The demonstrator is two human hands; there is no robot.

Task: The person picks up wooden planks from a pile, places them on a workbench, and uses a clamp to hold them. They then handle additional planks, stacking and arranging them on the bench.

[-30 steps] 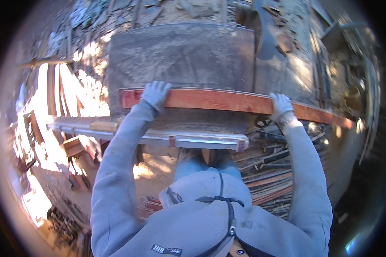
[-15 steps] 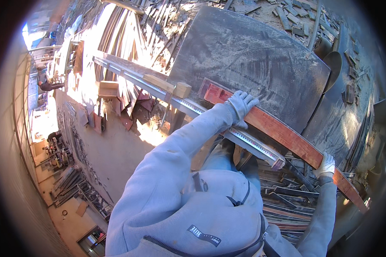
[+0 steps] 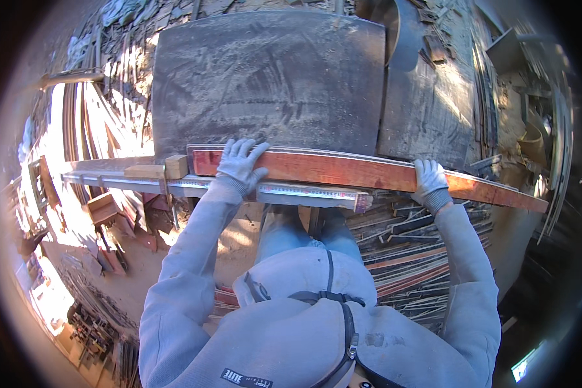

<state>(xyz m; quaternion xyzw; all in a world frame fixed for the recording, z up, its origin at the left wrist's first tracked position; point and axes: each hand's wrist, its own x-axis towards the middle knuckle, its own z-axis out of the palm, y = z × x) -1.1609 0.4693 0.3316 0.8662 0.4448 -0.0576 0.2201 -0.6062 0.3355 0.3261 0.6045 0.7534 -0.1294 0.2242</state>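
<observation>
A long reddish wooden plank point(image 3: 355, 171) lies along the near edge of a dusty dark metal table point(image 3: 271, 84). My left hand point(image 3: 239, 165), in a grey-white work glove, rests flat with spread fingers on the plank near its left end. My right hand point(image 3: 430, 184), also gloved, grips the plank further right. Just in front of the plank runs a metal fence rail with a measuring scale point(image 3: 265, 191), carrying a small wooden stop block point(image 3: 174, 167) at the left.
A second dark metal sheet point(image 3: 427, 110) stands to the right of the table. Stacked wood strips point(image 3: 401, 246) lie below on the right. Offcuts and a wooden box point(image 3: 100, 207) sit on the sunlit floor at left. Scrap litters the ground beyond the table.
The view has swung back to level, so the plank and rail now run horizontally. Both hands stay on the plank; the left hand sits closer to the plank's left end than before.
</observation>
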